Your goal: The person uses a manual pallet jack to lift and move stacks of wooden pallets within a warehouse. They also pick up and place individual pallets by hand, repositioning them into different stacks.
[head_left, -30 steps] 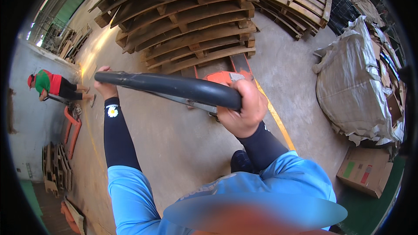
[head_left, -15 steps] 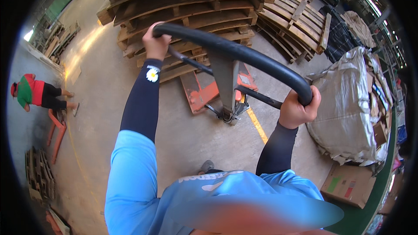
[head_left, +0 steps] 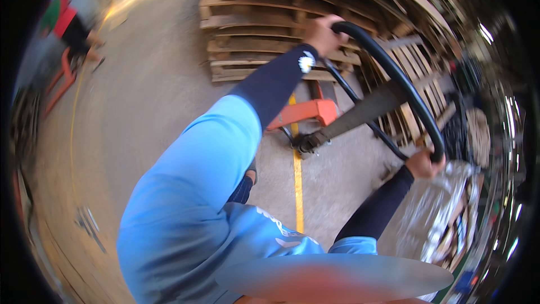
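Observation:
Both my hands grip the black loop handle (head_left: 394, 67) of an orange pallet jack (head_left: 306, 112). My left hand (head_left: 325, 35) is wrapped round its upper left end, close to the stacked pallets in the view. Round the lower right end my right hand (head_left: 423, 163) is closed, above a silver-wrapped load. A dark steel shaft (head_left: 360, 114) runs from the handle down to the jack's base on the floor. The handle leans to the right. Part of the jack's orange body shows beside the pallets; the rest is hidden behind the shaft and handle.
A tall stack of wooden pallets (head_left: 253, 42) stands ahead, with more pallets leaning (head_left: 413, 73) to its right. The silver-wrapped load (head_left: 427, 214) is close at right. A yellow floor line (head_left: 298, 191) runs past the jack. Another person (head_left: 70, 25) stands far left near an orange frame (head_left: 63, 81).
Both hands have swung the handle to the right, and the jack's base has turned. The view has shifted too, so the pallets and silver-wrapped load sit differently. Both hands keep their grip.

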`<action>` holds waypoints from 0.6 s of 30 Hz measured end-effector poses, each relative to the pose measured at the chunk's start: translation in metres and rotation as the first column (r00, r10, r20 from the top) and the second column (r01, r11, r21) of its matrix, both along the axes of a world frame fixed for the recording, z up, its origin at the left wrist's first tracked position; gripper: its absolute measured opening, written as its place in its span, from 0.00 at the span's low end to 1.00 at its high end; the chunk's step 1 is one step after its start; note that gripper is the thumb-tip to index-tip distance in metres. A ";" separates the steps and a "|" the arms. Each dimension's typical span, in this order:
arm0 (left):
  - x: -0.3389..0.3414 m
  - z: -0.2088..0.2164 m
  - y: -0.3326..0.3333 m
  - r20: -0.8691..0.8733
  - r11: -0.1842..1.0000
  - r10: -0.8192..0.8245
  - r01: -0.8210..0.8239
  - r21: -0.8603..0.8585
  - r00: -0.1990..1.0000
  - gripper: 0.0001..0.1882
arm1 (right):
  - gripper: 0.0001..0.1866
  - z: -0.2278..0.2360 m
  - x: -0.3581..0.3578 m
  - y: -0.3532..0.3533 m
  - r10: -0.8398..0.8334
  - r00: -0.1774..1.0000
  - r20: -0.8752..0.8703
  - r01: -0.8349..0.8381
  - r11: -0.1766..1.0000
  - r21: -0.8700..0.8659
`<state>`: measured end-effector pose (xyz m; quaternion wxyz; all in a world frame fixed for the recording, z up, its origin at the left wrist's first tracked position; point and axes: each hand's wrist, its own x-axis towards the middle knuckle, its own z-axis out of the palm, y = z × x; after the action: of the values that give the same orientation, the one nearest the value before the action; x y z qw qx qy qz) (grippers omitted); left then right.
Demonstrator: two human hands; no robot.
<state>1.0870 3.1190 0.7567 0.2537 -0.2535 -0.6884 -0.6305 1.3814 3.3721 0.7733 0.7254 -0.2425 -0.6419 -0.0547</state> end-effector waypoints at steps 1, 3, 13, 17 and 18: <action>-0.008 0.005 0.015 0.061 0.999 0.030 -0.029 -0.016 0.998 0.14 | 0.11 0.000 -0.007 0.012 0.026 1.000 0.006 -0.026 1.000 -0.005; -0.030 0.015 0.037 0.144 1.000 0.020 -0.018 -0.015 0.989 0.14 | 0.11 -0.001 -0.028 0.033 0.014 1.000 -0.001 -0.014 1.000 -0.027; -0.069 -0.003 0.075 0.166 0.994 -0.079 0.090 -0.063 0.983 0.13 | 0.13 -0.039 -0.065 0.105 -0.166 0.986 -0.020 0.167 0.986 0.015; -0.076 0.012 0.081 0.268 0.969 -0.098 0.153 -0.192 0.958 0.09 | 0.12 -0.026 -0.087 0.132 -0.216 0.976 -0.020 0.202 0.937 -0.284; -0.079 0.020 0.083 0.291 0.971 -0.093 0.152 -0.186 0.952 0.08 | 0.12 -0.016 -0.100 0.136 -0.250 0.968 -0.014 0.222 0.882 -0.415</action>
<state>1.0082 3.2020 0.7766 0.0864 -0.2290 -0.7618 -0.5999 1.2812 3.5081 0.7575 0.6671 -0.4674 -0.5801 0.0016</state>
